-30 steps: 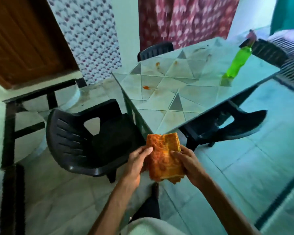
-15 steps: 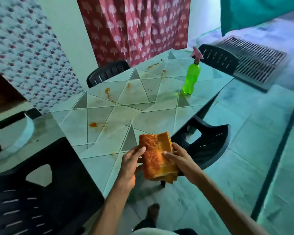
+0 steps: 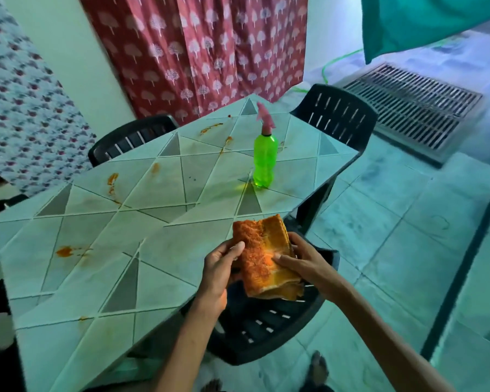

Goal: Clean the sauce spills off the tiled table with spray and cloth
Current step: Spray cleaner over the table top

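Fingers [image 3: 239, 247] of the left hand [image 3: 218, 268] and right hand [image 3: 309, 261] pinch the folded orange cloth [image 3: 262, 250] at the worktop [image 3: 164, 244] edge, well apart from the spray bottle [image 3: 265, 159]; soft, light, limp, likely best gripped bunched mid-fold

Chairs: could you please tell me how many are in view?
3 plainly: the far chair behind the table, the corner chair at its far right corner, the near chair at its near right edge. Dark shapes at the picture's left edge may be more.
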A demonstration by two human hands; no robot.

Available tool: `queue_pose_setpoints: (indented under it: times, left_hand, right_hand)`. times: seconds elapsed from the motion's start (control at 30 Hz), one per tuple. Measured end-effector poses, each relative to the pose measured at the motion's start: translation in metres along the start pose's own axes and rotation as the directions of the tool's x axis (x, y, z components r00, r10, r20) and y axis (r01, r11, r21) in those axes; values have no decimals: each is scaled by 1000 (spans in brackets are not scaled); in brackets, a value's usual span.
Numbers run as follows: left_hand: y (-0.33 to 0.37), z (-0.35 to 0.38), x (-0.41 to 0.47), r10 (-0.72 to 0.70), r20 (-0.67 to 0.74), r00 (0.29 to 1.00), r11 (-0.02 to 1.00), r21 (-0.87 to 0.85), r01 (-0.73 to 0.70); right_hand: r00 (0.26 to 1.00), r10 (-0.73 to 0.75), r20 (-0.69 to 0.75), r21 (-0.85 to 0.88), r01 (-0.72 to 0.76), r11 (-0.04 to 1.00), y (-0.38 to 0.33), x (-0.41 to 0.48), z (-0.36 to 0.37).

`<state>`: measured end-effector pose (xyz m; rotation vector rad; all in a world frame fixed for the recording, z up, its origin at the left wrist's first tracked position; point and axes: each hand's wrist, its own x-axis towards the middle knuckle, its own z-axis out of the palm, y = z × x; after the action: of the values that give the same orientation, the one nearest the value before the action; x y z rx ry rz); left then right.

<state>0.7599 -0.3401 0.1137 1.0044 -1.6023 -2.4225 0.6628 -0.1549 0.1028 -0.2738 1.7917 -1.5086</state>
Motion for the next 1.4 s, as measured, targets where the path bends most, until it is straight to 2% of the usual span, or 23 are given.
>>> queue_pose_setpoints:
  times: [0.17, 0.33, 0.53, 0.63, 0.73, 0.87, 1.03, 1.13, 1.27, 1.37, 1.4]
  left_hand:
    - [-12, 94, 25, 13, -100, 995, 995, -101, -24]
    - [-10, 151, 49, 60, -185, 981, 989, -121, -84]
    - [-12, 168, 95, 107, -183, 977, 994, 1, -109]
    - [-19, 171, 122, 110, -230, 967, 993, 73, -95]
    - [-19, 183, 144, 122, -250, 960, 984, 154, -85]
    - [-23, 198, 164, 103, -261, 960, 988, 136, -69]
    - [-27, 221, 184, 86, -433, 897, 995, 77, -59]
    - [-25, 238, 198, 70, -550, 832, 997, 21, -70]
    - [-27, 261, 218, 33, -750, 661, 992, -57, -114]
    - [-34, 273, 228, 56, -794, 605, 984, -57, -167]
    - [-34, 274, 231, 88, -782, 617, 982, -38, -188]
  right_hand:
    - [990, 4, 144, 23, -8, 1000, -18, 16, -104]
    - [987, 9, 159, 7, -11, 1000, -33, 63, -164]
    - [963, -15, 269, -92, 41, 995, -50, 133, -194]
    - [946, -13, 325, -134, 59, 989, -55, 172, -203]
    - [926, 52, 374, -208, 29, 978, -58, 207, -215]
    - [890, 87, 447, -284, 49, 958, -61, 244, -228]
    - [855, 131, 502, -347, 61, 936, -62, 275, -237]
    - [810, 139, 569, -360, 94, 928, -68, 298, -246]
    - [684, 211, 698, -389, 115, 914, -81, 329, -256]
    - [623, 247, 742, -421, 146, 895, -88, 342, -259]
    - [613, 247, 751, -420, 154, 894, -89, 344, -260]
